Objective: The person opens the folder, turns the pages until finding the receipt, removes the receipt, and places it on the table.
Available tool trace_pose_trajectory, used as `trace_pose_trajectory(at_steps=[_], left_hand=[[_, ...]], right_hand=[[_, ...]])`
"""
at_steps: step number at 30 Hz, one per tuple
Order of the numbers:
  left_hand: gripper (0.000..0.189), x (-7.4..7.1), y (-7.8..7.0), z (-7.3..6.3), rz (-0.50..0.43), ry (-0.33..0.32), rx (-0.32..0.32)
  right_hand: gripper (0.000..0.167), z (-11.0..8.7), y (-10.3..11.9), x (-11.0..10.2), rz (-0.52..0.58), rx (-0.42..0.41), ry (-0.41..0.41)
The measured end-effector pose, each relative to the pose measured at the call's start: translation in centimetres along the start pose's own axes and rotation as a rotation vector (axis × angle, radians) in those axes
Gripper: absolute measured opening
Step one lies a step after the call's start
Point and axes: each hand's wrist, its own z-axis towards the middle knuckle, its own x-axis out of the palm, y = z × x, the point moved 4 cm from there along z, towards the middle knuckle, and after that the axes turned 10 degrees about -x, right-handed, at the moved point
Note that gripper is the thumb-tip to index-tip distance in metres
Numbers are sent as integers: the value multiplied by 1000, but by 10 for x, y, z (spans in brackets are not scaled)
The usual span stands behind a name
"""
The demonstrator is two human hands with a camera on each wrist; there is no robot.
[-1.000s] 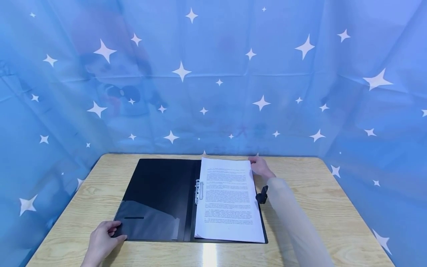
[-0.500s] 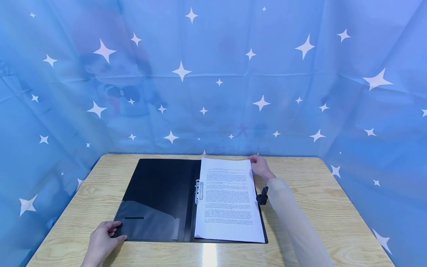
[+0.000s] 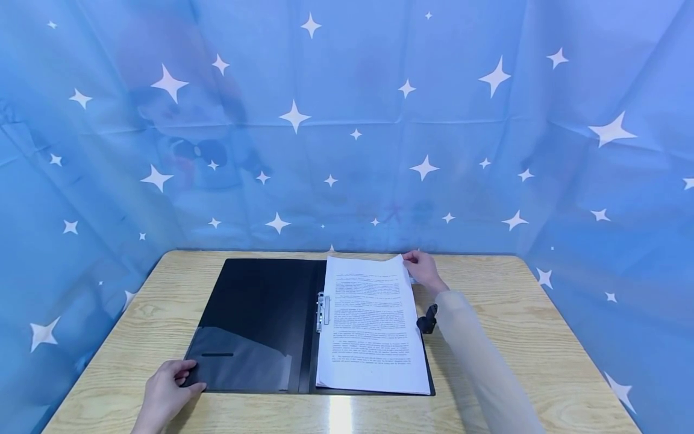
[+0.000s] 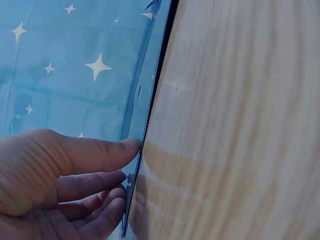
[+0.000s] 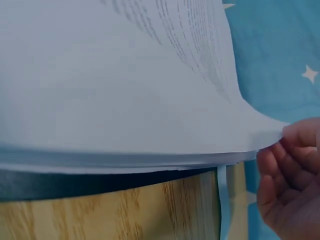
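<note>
A black folder (image 3: 265, 289) lies open on the table, with a clear pocket (image 3: 244, 364) on its left cover and a metal clip (image 3: 321, 311) near the spine. Printed sheets of paper (image 3: 374, 337) are stacked on its right side. My left hand (image 3: 169, 389) holds the folder's near left corner, thumb at the front edge and fingers at the side. At the stack's far right corner, my right hand (image 3: 424, 269) pinches the top paper between thumb and finger. That corner curves upward in the right wrist view, where the sheets' edges (image 5: 125, 162) show beneath.
A wooden table (image 3: 504, 337) carries the folder. Behind and on both sides hangs a blue curtain (image 3: 347, 150) with white stars. A black wrist camera (image 3: 427, 319) sits on the right sleeve (image 3: 482, 361), beside the folder's right edge.
The paper's far right corner has lifted slightly in my right hand, and its top edge now bends upward. My left hand and the folder stay in place.
</note>
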Motion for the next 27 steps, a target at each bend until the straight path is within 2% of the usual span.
trace_pose_trajectory(at_steps=[11, 20, 27], left_hand=[[49, 0, -1, 0, 5, 1, -9], [49, -1, -1, 0, -3, 8, -18], [49, -1, -1, 0, -9, 3, -18]], right_hand=[[26, -7, 1, 0, 140, 47, 2], [20, -18, -1, -2, 233, 61, 35], [20, -26, 3, -6, 235, 50, 52]])
